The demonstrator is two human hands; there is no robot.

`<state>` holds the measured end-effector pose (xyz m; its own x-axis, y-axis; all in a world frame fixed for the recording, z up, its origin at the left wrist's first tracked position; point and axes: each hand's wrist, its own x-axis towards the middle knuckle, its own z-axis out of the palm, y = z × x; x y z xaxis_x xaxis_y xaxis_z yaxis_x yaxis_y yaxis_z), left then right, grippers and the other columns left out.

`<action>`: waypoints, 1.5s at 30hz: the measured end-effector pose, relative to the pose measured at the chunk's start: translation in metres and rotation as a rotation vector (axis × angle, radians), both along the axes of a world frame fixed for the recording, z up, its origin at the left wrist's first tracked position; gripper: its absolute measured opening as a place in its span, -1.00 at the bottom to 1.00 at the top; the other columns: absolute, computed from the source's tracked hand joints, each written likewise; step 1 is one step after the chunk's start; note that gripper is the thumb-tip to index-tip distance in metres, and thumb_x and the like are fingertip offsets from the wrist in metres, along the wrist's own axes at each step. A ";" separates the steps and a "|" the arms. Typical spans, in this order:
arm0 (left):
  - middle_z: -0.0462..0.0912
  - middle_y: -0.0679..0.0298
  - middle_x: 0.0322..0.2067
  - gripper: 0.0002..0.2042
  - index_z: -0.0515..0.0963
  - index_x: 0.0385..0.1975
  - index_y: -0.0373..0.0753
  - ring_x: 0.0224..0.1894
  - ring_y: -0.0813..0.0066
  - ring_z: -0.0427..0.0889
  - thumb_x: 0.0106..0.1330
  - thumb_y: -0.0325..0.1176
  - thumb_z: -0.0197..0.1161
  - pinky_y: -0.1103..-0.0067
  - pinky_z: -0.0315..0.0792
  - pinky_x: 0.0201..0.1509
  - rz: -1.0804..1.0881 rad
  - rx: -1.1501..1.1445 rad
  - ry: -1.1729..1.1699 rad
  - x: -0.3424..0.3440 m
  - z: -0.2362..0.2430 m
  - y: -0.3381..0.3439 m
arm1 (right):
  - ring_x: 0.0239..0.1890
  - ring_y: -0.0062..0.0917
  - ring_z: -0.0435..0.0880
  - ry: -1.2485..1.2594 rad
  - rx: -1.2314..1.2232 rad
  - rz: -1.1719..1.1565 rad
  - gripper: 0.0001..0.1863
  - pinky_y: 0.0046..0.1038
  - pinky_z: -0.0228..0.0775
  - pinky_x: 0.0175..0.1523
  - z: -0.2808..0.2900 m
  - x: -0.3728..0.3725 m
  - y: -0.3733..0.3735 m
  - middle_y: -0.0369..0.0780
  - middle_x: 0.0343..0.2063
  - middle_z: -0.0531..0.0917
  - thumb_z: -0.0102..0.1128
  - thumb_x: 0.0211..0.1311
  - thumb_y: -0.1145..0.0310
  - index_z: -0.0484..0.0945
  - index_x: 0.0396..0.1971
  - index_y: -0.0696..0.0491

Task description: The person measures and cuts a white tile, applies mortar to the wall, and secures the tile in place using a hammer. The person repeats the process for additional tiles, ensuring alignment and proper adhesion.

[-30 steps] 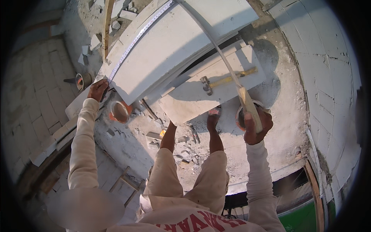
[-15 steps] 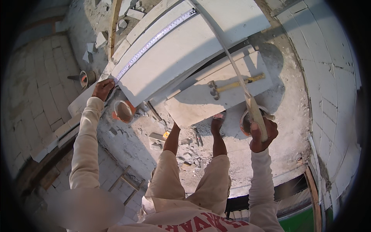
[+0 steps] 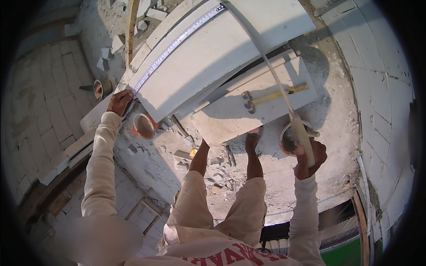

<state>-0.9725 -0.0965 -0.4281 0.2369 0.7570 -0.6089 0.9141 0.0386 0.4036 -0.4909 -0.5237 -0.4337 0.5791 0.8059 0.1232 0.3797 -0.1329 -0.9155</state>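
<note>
On a pale block [image 3: 199, 57] lies a tape measure [image 3: 177, 42], its white strip drawn out along the far edge. My left hand [image 3: 120, 103] is closed on its near-left end at the block's corner; the case is mostly hidden. My right hand [image 3: 312, 159] grips the wooden handle of a handsaw [image 3: 301, 135], whose long, narrow blade shows almost edge-on. The blade slants up to the left, its tip by the tape's far end. A hammer [image 3: 270, 98] with a yellow handle lies on a lower pale slab [image 3: 213, 126] beneath the blade.
An orange-rimmed bucket [image 3: 145, 126] stands near my left hand. Another bucket [image 3: 284, 141] is partly behind the saw handle. Rubble [image 3: 217, 177] lies around my feet. A block wall [image 3: 377, 88] runs along the right, and a wooden post [image 3: 131, 31] rises beyond the block.
My right hand and the saw handle have shifted slightly right and nearer to me. The blade tip stays by the tape's far end. My left hand keeps its place at the corner.
</note>
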 end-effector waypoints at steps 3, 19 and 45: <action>0.69 0.30 -0.36 -0.76 0.66 -0.16 -0.39 -0.27 0.57 0.58 0.44 -0.32 0.20 0.56 0.46 -0.04 -0.020 0.006 0.013 0.007 0.005 0.000 | -0.67 -0.36 0.53 -0.109 0.052 -0.043 -0.72 -0.38 0.32 -0.47 -0.008 0.004 -0.005 -0.19 -0.67 0.60 0.20 0.22 0.28 0.64 -0.46 0.24; 0.64 0.38 -0.42 -0.75 0.66 -0.21 -0.30 -0.42 0.63 0.52 0.46 -0.23 0.20 0.59 0.42 -0.33 0.002 0.020 -0.029 -0.011 -0.007 0.001 | -0.62 -0.33 0.60 0.191 -0.169 0.040 -0.70 -0.37 0.41 -0.39 0.004 0.013 0.028 -0.11 -0.62 0.65 0.25 0.23 0.25 0.65 -0.46 0.24; 0.76 0.03 -0.36 -0.59 0.54 0.07 -0.21 -0.29 0.05 0.76 0.17 -0.34 0.23 0.31 0.59 -0.04 -0.125 -0.362 -0.319 0.022 -0.042 -0.310 | -0.63 -0.61 0.39 0.311 0.003 -0.108 -0.57 -0.50 0.14 -0.49 -0.004 -0.032 0.014 -0.25 -0.70 0.50 0.12 0.43 0.23 0.63 -0.44 0.34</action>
<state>-0.9505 -0.4063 -0.4706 0.5294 0.4646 -0.7098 0.7541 0.1255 0.6446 -0.5228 -0.5102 -0.4379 0.6714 0.7377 -0.0710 0.0653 -0.1543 -0.9859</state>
